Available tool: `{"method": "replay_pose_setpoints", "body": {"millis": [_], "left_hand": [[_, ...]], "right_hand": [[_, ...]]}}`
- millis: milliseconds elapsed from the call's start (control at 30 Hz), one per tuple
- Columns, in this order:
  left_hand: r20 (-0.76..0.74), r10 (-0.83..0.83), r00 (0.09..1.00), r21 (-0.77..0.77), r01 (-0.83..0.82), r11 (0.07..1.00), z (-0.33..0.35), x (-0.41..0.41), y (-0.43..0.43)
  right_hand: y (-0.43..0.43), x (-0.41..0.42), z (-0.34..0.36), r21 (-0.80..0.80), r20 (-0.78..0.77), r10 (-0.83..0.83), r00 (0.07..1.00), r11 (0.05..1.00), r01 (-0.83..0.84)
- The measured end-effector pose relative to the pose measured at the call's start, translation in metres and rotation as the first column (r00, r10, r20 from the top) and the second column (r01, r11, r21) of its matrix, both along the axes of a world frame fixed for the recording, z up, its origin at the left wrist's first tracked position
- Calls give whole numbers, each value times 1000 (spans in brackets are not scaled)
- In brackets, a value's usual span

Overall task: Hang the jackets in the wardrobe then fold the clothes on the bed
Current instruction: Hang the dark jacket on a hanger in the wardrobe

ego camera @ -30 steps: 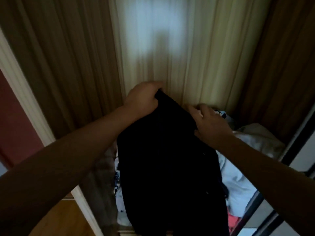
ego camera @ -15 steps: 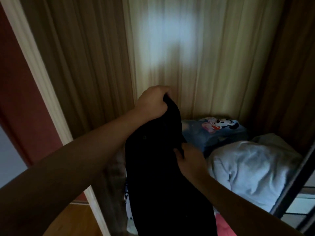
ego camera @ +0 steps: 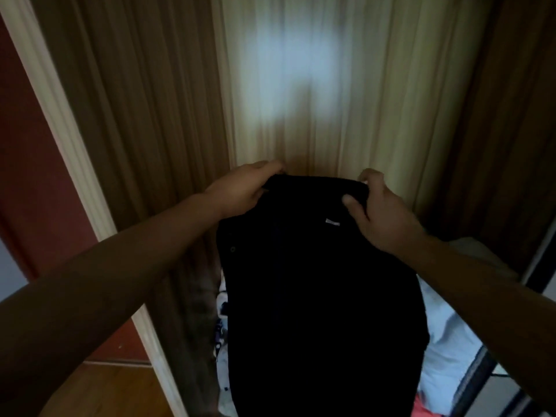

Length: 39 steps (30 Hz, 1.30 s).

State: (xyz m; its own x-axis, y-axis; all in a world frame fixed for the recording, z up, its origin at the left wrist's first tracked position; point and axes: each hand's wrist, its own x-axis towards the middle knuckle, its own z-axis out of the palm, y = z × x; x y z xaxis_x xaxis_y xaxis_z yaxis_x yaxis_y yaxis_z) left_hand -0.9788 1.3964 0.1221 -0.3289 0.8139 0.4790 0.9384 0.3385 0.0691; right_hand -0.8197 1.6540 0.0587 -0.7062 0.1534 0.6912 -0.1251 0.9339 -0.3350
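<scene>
A black jacket [ego camera: 319, 296] hangs in front of me inside the wardrobe opening, held up by its top edge. My left hand [ego camera: 240, 188] grips the left end of that edge. My right hand [ego camera: 379, 212] pinches the right end, thumb on the near side. A small white label [ego camera: 332, 221] shows just below the top edge. The jacket's lower part runs out of the bottom of the frame. No hanger is visible.
Wood-grain wardrobe walls [ego camera: 144, 115] enclose the space, lit pale at the back panel [ego camera: 301, 85]. A light blue bedding bundle [ego camera: 451, 341] lies at the lower right, patterned cloth [ego camera: 221, 308] at the jacket's left. A dark sliding-door frame [ego camera: 538, 266] stands right, a white door trim [ego camera: 66, 115] left.
My right hand rose from the jacket's middle to its top right corner. The top edge is now spread wide between both hands. The cartoon-print pillow is now hidden behind the jacket.
</scene>
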Motion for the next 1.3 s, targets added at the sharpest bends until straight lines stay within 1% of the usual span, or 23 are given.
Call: {"method": "replay_pose_setpoints", "body": {"millis": [33, 67, 133, 167, 233, 300, 367, 433, 467, 500, 567, 600, 633, 667, 700, 767, 833, 933, 1033, 1100, 1167, 1233, 1300], "left_hand": [[42, -26, 999, 48, 24, 999, 0, 1, 0], [83, -42, 996, 101, 34, 994, -1, 2, 1], [172, -68, 983, 174, 38, 984, -4, 4, 5], [221, -84, 972, 189, 41, 981, -5, 5, 7], [305, -98, 947, 191, 40, 981, -6, 8, 8], [352, -110, 929, 177, 49, 983, -5, 11, 6], [360, -126, 924, 145, 78, 986, -5, 16, 6], [340, -154, 928, 129, 117, 985, -8, 21, 7], [343, -173, 923, 143, 131, 981, -9, 23, 7], [355, -187, 916, 161, 138, 977, -8, 25, 6], [398, -201, 895, 165, 145, 976, -5, 24, 1], [398, -187, 898, 129, 147, 981, -2, 23, -3], [371, -159, 915, 70, 144, 987, -1, 22, -5], [330, -124, 936, 8, 129, 992, -1, 21, -5], [289, -86, 953, -42, 103, 994, -2, 21, -4], [218, -30, 976, -83, 49, 995, -7, 20, 0], [172, 15, 985, -134, 8, 991, -12, 18, 3], [102, 79, 992, -243, -52, 969, -13, 12, 3], [-18, 142, 990, -281, -141, 949, -14, 6, 5], [-144, 191, 971, -269, -224, 937, -13, 2, 6], [-264, 257, 929, -251, -324, 912, -11, -5, 5], [-331, 350, 876, -242, -437, 866, -10, -13, 0], [-377, 394, 838, -258, -504, 825, -14, -18, -5]], "right_hand": [[5, 4, 4, 170, 64, -13, 998, 985, 2], [10, 7, 5, 325, 126, -45, 991, 946, 2], [17, 9, 4, 597, 220, -183, 958, 802, 16], [23, 9, 2, 663, 263, -251, 932, 749, 15], [39, 10, -5, 687, 347, -326, 880, 726, -2], [52, 16, -15, 698, 367, -354, 860, 716, -3], [60, 21, -25, 749, 312, -365, 877, 662, 9], [62, 30, -25, 760, 288, -314, 905, 650, -17], [63, 35, -22, 765, 298, -291, 909, 643, -45], [68, 39, -19, 783, 308, -265, 914, 616, -85], [78, 45, -14, 813, 343, -272, 899, 566, -139], [82, 46, -11, 777, 372, -289, 882, 617, -125], [88, 46, -9, 735, 391, -311, 866, 672, -91], [90, 46, -8, 706, 423, -347, 837, 706, -64], [91, 43, -10, 697, 427, -373, 824, 716, -38], [89, 37, -10, 734, 416, -429, 802, 678, -18], [87, 35, -7, 689, 441, -449, 777, 724, 27], [86, 33, -2, 581, 494, -411, 766, 812, 62], [88, 27, 11, 539, 511, -385, 768, 840, 63], [91, 23, 24, 563, 484, -404, 776, 823, 77], [93, 23, 40, 639, 447, -451, 772, 766, 77], [96, 26, 53, 734, 432, -520, 736, 677, 48], [101, 28, 58, 778, 434, -557, 708, 629, 18]]}}
